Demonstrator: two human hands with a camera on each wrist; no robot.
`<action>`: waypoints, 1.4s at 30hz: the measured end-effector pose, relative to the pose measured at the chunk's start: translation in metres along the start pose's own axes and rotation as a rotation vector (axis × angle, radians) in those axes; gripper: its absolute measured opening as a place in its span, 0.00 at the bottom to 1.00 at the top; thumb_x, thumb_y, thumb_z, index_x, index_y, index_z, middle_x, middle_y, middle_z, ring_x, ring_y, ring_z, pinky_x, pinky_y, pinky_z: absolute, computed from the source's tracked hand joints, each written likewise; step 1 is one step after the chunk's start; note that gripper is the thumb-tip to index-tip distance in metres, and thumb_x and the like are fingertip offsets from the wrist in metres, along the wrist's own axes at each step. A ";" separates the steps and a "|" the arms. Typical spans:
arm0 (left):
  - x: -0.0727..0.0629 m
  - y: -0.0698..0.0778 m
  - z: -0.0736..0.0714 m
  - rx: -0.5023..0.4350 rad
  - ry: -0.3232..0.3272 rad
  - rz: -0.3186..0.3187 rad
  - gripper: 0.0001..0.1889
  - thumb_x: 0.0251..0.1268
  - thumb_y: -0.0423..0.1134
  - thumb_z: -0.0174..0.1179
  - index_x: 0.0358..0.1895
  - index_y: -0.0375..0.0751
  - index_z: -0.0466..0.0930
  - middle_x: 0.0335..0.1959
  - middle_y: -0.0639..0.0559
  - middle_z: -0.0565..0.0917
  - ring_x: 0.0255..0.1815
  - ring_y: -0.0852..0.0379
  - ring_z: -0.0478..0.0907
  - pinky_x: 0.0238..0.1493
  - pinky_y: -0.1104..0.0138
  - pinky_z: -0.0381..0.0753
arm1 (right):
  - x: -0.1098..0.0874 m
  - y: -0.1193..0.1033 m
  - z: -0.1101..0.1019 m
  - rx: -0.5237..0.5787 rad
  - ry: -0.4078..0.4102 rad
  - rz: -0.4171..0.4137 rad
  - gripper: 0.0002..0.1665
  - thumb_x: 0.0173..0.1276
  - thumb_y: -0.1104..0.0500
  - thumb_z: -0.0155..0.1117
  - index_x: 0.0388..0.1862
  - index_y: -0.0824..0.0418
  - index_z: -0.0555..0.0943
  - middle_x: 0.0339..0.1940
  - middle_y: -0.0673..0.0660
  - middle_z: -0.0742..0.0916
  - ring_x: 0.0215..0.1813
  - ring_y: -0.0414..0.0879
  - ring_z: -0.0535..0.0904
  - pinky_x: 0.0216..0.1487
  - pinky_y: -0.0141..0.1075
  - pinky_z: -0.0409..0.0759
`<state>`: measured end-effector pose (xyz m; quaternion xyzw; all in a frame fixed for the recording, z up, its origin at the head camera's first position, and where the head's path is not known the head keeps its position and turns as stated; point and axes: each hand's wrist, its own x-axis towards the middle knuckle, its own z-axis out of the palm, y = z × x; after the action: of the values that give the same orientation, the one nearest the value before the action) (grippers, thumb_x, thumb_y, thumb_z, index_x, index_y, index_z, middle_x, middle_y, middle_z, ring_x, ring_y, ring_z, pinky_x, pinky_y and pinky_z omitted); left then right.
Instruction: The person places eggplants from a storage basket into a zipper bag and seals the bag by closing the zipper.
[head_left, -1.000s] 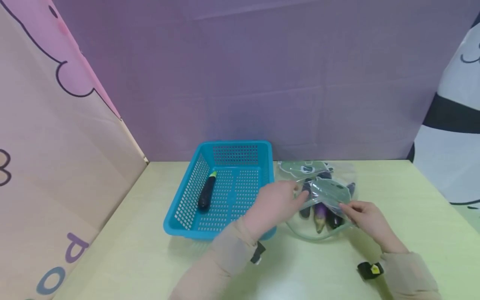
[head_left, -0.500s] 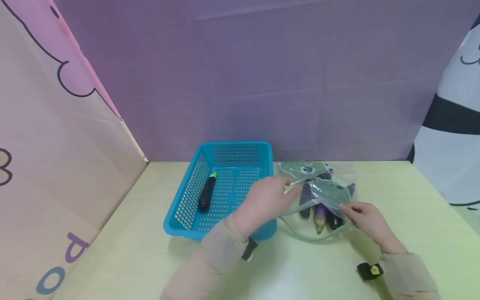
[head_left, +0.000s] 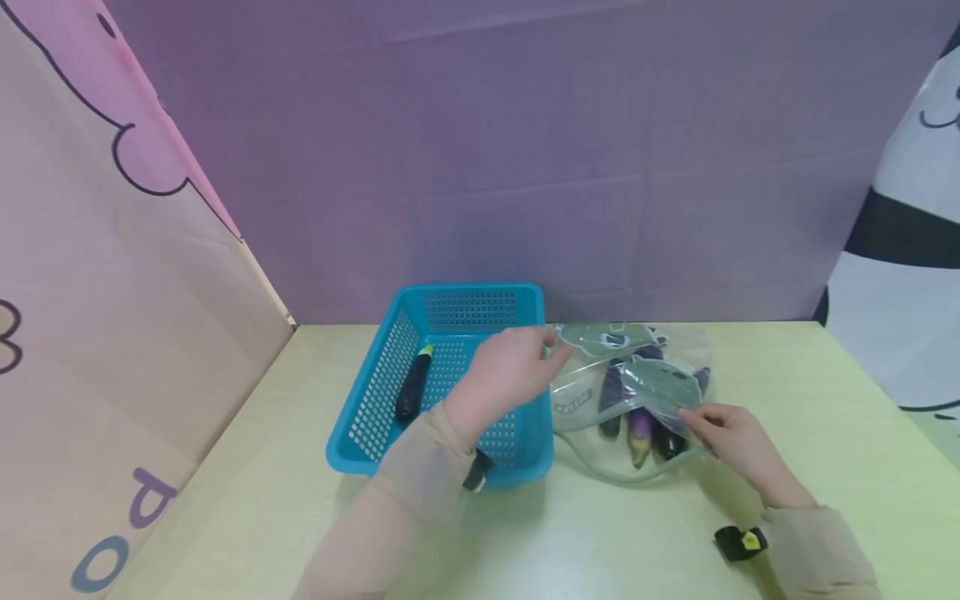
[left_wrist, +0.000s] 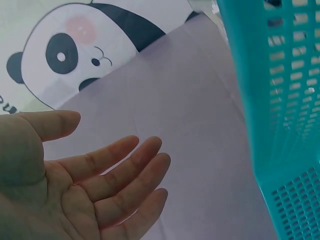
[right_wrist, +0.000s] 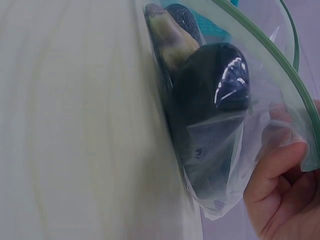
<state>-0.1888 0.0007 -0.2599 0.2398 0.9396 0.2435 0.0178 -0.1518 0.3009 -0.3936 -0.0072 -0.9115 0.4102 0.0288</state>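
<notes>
right hand [head_left: 738, 442] pinches bag [head_left: 656, 379], left hand [head_left: 510, 367] loose

right wrist view shows pinch by green strip [right_wrist: 281, 57]. bagged eggplants [right_wrist: 210, 80] on table [head_left: 615, 542] beside basket [head_left: 472, 287]. only left wrist shows fingers [left_wrist: 132, 190] relaxed, nothing held; only head shows lone eggplant [head_left: 413, 387] in basket.

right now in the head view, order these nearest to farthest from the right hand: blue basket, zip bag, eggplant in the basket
1. Zip bag: nearest, its edge pinched by the right hand.
2. Blue basket: next, just left of the bag.
3. Eggplant in the basket: farthest, toward the basket's left side.
</notes>
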 end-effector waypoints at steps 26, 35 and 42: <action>0.033 -0.069 0.000 -0.107 -0.039 -0.251 0.24 0.73 0.54 0.44 0.55 0.37 0.77 0.46 0.45 0.82 0.41 0.53 0.78 0.45 0.57 0.79 | 0.001 -0.003 0.003 0.015 -0.012 0.005 0.24 0.73 0.51 0.53 0.22 0.67 0.75 0.13 0.47 0.72 0.19 0.39 0.66 0.22 0.32 0.69; 0.037 -0.095 0.010 -0.116 -0.039 -0.333 0.24 0.74 0.53 0.43 0.47 0.34 0.78 0.34 0.46 0.76 0.26 0.56 0.66 0.31 0.61 0.70 | 0.002 0.000 0.003 0.010 -0.009 0.004 0.23 0.73 0.50 0.53 0.23 0.66 0.76 0.14 0.47 0.73 0.19 0.39 0.67 0.24 0.32 0.70; 0.040 -0.109 0.014 -0.107 -0.044 -0.362 0.21 0.74 0.52 0.43 0.35 0.40 0.79 0.20 0.52 0.67 0.18 0.58 0.60 0.23 0.64 0.65 | 0.001 0.000 0.001 -0.003 -0.001 0.012 0.23 0.73 0.50 0.53 0.24 0.66 0.77 0.14 0.47 0.73 0.20 0.39 0.68 0.25 0.32 0.70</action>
<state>-0.2704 -0.0584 -0.3197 0.0708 0.9525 0.2807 0.0945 -0.1525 0.3003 -0.3938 -0.0124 -0.9122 0.4088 0.0260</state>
